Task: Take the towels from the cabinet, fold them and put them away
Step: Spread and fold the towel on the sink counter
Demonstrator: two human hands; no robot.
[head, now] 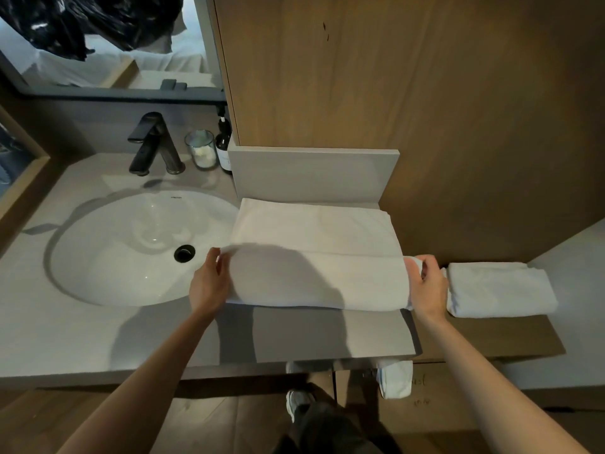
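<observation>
Both hands work one white towel in the middle of the frame. Left hand, at centre left, has its fingers curled over the towel's left end, pinching the folded edge where it rises a little off the surface. Right hand, at centre right, grips the towel's right end, with cloth bunched inside the curled fingers.

That towel lies spread across the grey tabletop, its near part doubled over the rest so a fold line runs left to right across it; its left end reaches just over the rim of the sink.

Right of the right hand, touching or just beside it, a second white towel sits folded into a thick block on a brown wooden ledge. Below the tabletop's front edge, lower centre right, another piece of white cloth hangs down.

In the upper left stand a dark faucet, a glass jar holding something white, and a dark pump bottle, all behind the sink. A mirror fills the top left corner. Wooden panelling takes up the upper right. At the bottom edge the person's shoe shows on the floor.
</observation>
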